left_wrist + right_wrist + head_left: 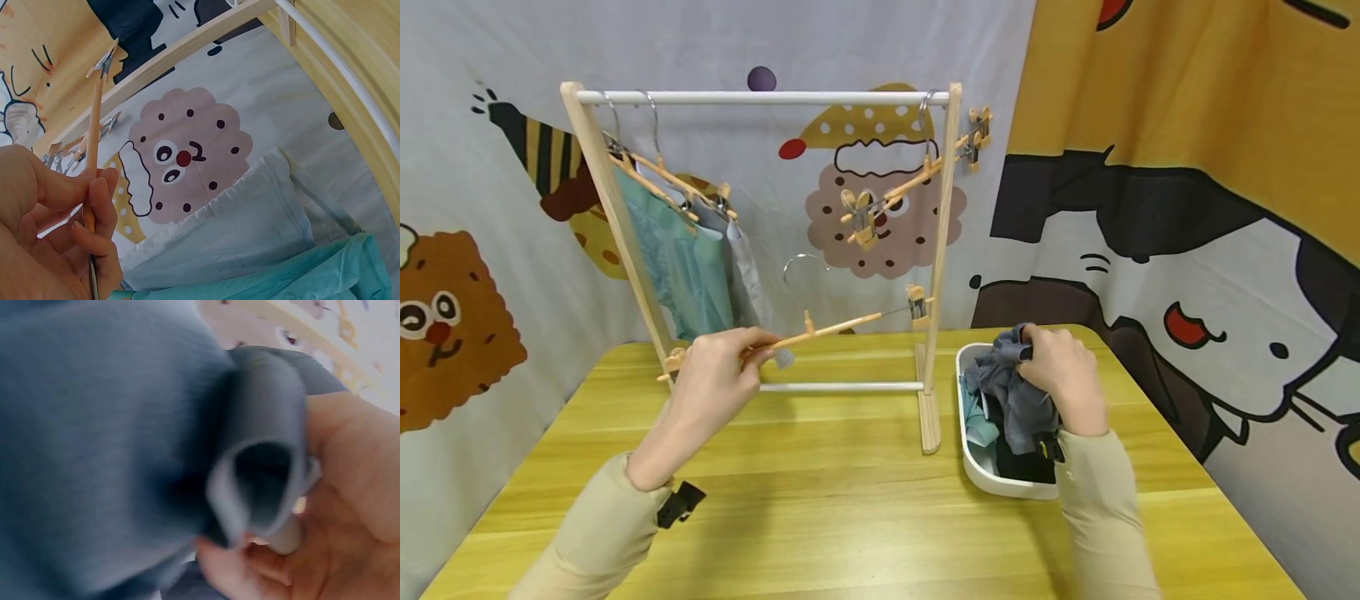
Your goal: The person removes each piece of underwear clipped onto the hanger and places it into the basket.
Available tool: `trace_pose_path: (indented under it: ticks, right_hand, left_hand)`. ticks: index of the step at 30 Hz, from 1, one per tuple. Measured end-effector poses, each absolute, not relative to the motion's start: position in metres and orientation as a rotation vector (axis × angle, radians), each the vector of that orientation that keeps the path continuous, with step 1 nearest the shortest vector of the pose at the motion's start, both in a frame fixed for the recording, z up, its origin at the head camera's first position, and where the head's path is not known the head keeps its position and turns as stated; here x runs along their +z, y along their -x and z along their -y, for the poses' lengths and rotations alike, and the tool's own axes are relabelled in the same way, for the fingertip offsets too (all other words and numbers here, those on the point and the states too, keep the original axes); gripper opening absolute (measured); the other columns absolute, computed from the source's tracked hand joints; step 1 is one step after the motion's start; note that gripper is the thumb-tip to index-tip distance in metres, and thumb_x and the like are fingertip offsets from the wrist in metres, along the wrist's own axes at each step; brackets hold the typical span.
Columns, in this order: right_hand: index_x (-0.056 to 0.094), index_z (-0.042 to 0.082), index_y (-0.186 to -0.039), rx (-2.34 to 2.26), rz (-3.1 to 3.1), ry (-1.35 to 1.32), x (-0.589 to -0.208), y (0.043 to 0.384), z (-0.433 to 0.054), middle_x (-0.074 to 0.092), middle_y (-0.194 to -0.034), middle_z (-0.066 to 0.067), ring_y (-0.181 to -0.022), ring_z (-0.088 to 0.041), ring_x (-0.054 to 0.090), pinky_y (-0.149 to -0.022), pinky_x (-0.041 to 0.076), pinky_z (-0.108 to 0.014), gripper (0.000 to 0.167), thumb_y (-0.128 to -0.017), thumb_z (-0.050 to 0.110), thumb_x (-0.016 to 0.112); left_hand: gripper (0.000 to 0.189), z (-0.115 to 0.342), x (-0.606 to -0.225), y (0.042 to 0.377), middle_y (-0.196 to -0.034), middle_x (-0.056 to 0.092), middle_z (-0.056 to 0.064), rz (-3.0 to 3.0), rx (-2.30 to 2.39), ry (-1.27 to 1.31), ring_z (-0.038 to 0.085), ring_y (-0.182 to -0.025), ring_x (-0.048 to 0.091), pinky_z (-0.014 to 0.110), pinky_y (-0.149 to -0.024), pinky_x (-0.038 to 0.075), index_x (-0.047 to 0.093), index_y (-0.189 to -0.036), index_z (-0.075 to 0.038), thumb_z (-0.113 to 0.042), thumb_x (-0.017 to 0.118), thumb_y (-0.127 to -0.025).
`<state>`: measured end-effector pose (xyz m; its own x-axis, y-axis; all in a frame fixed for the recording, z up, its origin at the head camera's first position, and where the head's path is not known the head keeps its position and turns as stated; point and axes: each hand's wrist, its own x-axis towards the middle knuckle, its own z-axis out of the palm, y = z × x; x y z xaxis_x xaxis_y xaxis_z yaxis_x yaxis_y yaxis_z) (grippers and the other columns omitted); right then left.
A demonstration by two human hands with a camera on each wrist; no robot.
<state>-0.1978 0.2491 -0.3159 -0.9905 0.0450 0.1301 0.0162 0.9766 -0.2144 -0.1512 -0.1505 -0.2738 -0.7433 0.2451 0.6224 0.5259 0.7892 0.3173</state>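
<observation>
My left hand (718,371) pinches the bar of a wooden clip hanger (835,327) between thumb and fingers, in front of the rack. Its metal hook points up, and a clip shows at each end. In the left wrist view the hanger (94,131) runs upright through the fingers. My right hand (1063,367) grips a bunched dark grey-blue garment (1011,383) over the white basket (973,471). Close up in the right wrist view, the garment's cloth (112,444) is blurred and folded, with the fingers curled at its edge.
A small wooden rack (943,242) with white rails stands on the table (850,508). At its left hang a teal garment (688,267) and a pale grey one (748,267); a bare clip hanger (910,183) hangs at its right. Teal and black cloth lies in the basket.
</observation>
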Motion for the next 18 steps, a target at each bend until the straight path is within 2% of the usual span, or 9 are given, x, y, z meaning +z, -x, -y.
trace_pose_path:
  ticks: [6,10,14,18]
  right_hand:
    - [0.051,0.001,-0.131,0.356,3.271,0.018,-0.332,0.212,-0.249,0.056,-0.124,-0.029,-0.100,-0.040,0.056,-0.077,0.049,-0.052,0.057,-0.082,0.023,0.067]
    - [0.048,0.002,-0.135,0.390,3.324,-0.007,-0.330,0.212,-0.248,0.051,-0.132,-0.030,-0.111,-0.042,0.054,-0.086,0.047,-0.055,0.064,-0.082,0.032,0.070]
    - [0.050,0.005,-0.134,0.417,3.279,-0.017,-0.321,0.208,-0.244,0.052,-0.131,-0.029,-0.109,-0.042,0.055,-0.086,0.047,-0.056,0.062,-0.084,0.035,0.069]
    - [0.054,0.004,-0.129,0.430,3.146,-0.030,-0.313,0.208,-0.239,0.058,-0.123,-0.027,-0.095,-0.037,0.060,-0.074,0.049,-0.049,0.054,-0.087,0.035,0.067]
  left_hand:
    - [0.014,0.151,-0.274,0.151,-0.081,0.073,0.014,2.422,-0.645,0.559,0.014,-0.052,0.053,0.023,-0.047,0.037,0.074,-0.091,-0.003,0.004,0.065,-0.083]
    - [0.014,0.152,-0.274,0.150,-0.080,0.073,0.013,2.416,-0.639,0.550,0.016,-0.053,0.056,0.025,-0.048,0.038,0.074,-0.091,-0.004,0.003,0.066,-0.083]
    - [0.014,0.153,-0.272,0.150,-0.080,0.073,0.013,2.401,-0.628,0.537,0.019,-0.056,0.061,0.028,-0.050,0.043,0.075,-0.091,-0.004,0.003,0.066,-0.083]
    - [0.014,0.155,-0.269,0.150,-0.080,0.073,0.014,2.403,-0.621,0.521,0.022,-0.059,0.065,0.034,-0.052,0.048,0.075,-0.091,-0.003,0.003,0.066,-0.083]
